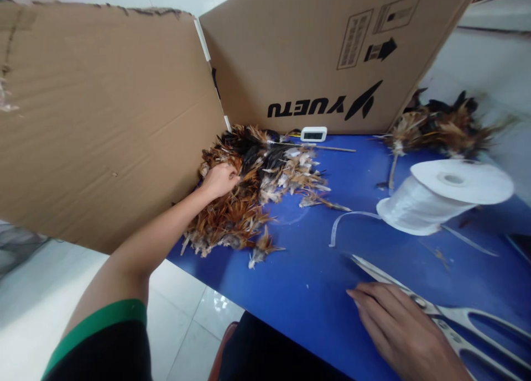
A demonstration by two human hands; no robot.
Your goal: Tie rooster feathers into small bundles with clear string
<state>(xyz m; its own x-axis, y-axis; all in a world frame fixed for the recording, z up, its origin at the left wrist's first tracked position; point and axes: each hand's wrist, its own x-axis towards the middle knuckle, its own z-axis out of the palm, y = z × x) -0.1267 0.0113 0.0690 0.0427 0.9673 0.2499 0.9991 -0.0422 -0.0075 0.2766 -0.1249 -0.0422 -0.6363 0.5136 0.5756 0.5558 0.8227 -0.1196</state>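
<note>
1. Blue bench (298,281) top, with a big cardboard box wall (103,126) standing along the back and left side, "YUETU" printed upside down on it.
2. Left hand (219,180) is reached out into the feather pile (249,198), a heap of brown, black and white feathers sitting at the back left of the bench right against the cardboard. Fingers are curled into the feathers, so the grip is closed on a pinch of them, though how many I can't tell.
3. Right hand (398,325) lies flat near the front edge, fingers loosely spread, holding nothing. It's touching the scissors (452,320), which lie just beside it with blades pointing up-left.
4. White ribbon spool (443,196) lies tipped on the right, a loose strip trailing off toward the middle.
5. Second feather bunch (440,128) sits behind the spool, well apart from the main pile.
6. Small white digital timer (313,134) stands at the foot of the box, just beside the pile.
</note>
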